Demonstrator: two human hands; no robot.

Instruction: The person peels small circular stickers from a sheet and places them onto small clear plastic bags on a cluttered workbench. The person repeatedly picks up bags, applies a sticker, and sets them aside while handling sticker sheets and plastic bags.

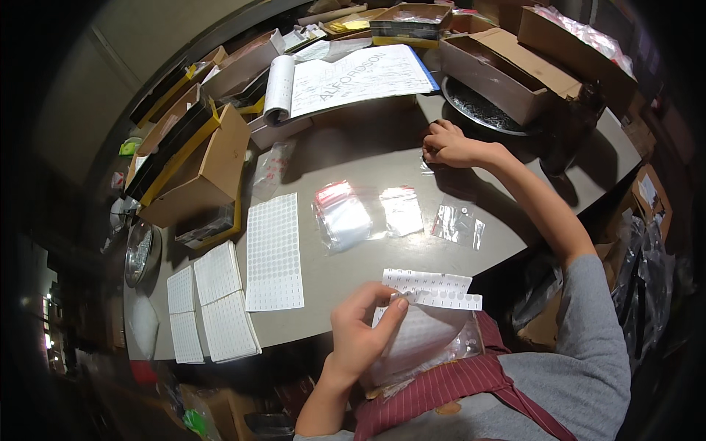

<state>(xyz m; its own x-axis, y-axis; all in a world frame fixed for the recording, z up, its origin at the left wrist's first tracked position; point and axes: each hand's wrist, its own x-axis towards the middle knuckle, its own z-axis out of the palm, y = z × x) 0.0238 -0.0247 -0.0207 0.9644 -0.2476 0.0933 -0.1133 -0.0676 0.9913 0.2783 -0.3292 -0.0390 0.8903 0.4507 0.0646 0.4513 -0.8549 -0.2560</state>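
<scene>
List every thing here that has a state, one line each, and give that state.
left hand: gripping a curled sticker sheet
right hand: fist closed, resting on the table
large sticker sheet: flat on the table
zip bags: lying flat, apart from each other
notebook: open
cardboard box: open

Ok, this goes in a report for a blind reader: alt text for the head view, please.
A left hand holds a sticker sheet at a grey table's near edge, while the right hand rests fisted farther back. Small clear bags, dot sheets and cardboard boxes lie around.
</scene>
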